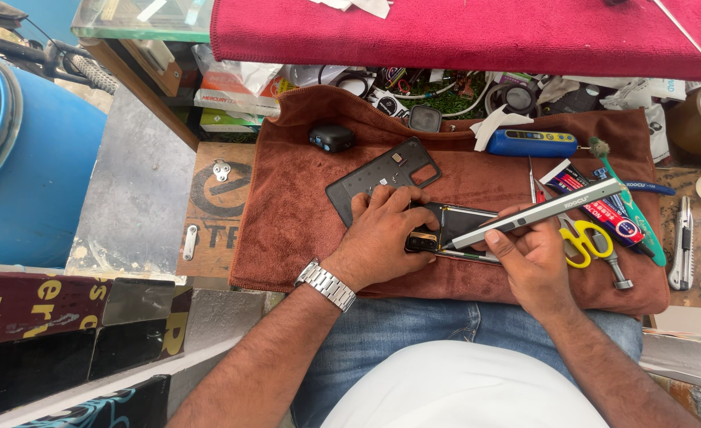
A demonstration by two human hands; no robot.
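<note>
An opened black phone [455, 224] lies on a brown towel [287, 206] spread over a small wooden bench. My left hand [382, 234], with a metal wristwatch, presses down on the phone's left end near its camera. My right hand [529, 257] grips a long silver pen-shaped screwdriver [537, 212], whose tip points down-left onto the phone's inside. The phone's dark grey back cover [378, 178] rests on the towel just above my left hand.
Yellow-handled scissors [584, 240], a glue tube, a green toothbrush [632, 202] and a blue device [531, 143] lie on the towel's right. A utility knife [683, 250] sits at the far right. A red cloth [461, 32] covers the shelf behind; a blue barrel [26, 158] stands left.
</note>
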